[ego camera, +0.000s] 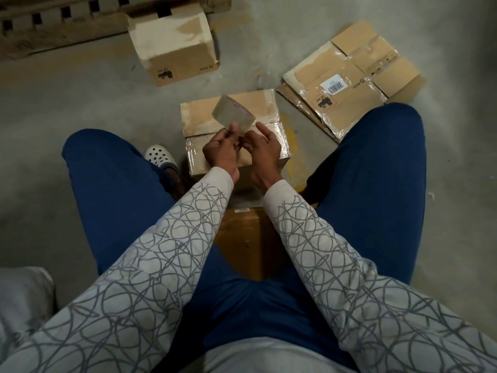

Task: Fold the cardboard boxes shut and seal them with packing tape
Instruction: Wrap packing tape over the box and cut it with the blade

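Observation:
A roll of clear packing tape (233, 115) is held up over a cardboard box (265, 105) that stands on the floor between my knees. My left hand (222, 152) grips the roll at its lower edge, thumb and fingers curled round it. My right hand (265, 149) is at the roll's near edge, fingers curled, picking at the tape there; the index finger points up. The box's top flaps are folded down, and shiny tape covers its near part.
Another cardboard box (174, 49) lies on its side at the back. A stack of flattened boxes (349, 79) lies on the grey concrete floor at the right. A wooden pallet (53, 20) runs along the far left. A brown box (247, 238) is under me.

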Tool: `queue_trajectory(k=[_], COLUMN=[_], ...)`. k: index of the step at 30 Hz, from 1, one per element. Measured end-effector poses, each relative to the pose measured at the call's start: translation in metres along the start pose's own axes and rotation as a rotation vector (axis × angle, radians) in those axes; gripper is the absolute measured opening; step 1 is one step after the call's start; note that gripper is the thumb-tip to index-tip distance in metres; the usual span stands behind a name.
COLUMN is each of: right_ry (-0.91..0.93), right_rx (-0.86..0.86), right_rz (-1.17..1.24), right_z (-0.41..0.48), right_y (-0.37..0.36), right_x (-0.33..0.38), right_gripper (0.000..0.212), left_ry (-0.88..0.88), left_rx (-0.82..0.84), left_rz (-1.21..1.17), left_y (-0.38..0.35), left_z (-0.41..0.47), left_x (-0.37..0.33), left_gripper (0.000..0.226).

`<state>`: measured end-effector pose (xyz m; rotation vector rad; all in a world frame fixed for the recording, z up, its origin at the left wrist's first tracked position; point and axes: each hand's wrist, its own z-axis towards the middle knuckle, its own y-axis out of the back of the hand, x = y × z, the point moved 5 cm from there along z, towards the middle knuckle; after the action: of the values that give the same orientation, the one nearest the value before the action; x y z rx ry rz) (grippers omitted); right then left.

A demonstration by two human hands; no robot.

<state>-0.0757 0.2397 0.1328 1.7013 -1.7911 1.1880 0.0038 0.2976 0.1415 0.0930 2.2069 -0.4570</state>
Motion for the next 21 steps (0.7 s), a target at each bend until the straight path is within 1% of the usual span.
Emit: queue_trajectory(k=[2, 4, 7, 9, 11, 13, 16, 19, 21], right_ry=[-0.103, -0.122, -0.064, -0.033, -0.039, -0.047, -0.050, -0.047, -0.035], right_rx=[0.023, 0.008, -0.082, -0.118, -0.118, -0.126, -0.160, -0.162, -0.154], right_rz=[0.116, 0.134, 0.077, 0.045, 0.026, -0.062, -0.201, -0.203, -0.214], right_z=[-0.003, -0.007, -0.009, -0.007, -0.002, 0.003, 0.008, 0.004, 0.000], right_y=[-0.005, -0.007, -0.002, 0.002, 0.004, 0.003, 0.001, 0.003, 0.003], right_x=[-0.006, -0.007, -0.001, 0.005, 0.007, 0.006, 0.005, 0.006, 0.004], right_gripper=[0.043, 0.044, 0.023, 0.010, 0.006, 0.005, 0.014, 0.013, 0.015], left_ry=[-0.031, -0.034, -0.021, -0.012, -0.006, -0.002, -0.045, -0.124, -0.132], left_rx=[-0.022, -0.022, 0.017, 0.046, 0.047, 0.043, 0.019, -0.051, -0.109], left_rz=[0.034, 0.048, 0.045, 0.042, 0.035, 0.039, 0.119, 0.251, 0.293], left_y=[0.002, 0.002, -0.003, -0.007, -0.007, -0.007, -0.005, -0.002, 0.001], left_z=[0.000, -0.003, -0.012, -0.017, -0.020, -0.021, -0.022, -0.023, -0.026], left_x=[0.001, 0.003, 0.004, 0.004, 0.003, 0.002, 0.001, 0.002, 0.004], left_gripper=[0.022, 0.018, 0.007, 0.003, 0.004, 0.009, 0.021, 0.023, 0.021])
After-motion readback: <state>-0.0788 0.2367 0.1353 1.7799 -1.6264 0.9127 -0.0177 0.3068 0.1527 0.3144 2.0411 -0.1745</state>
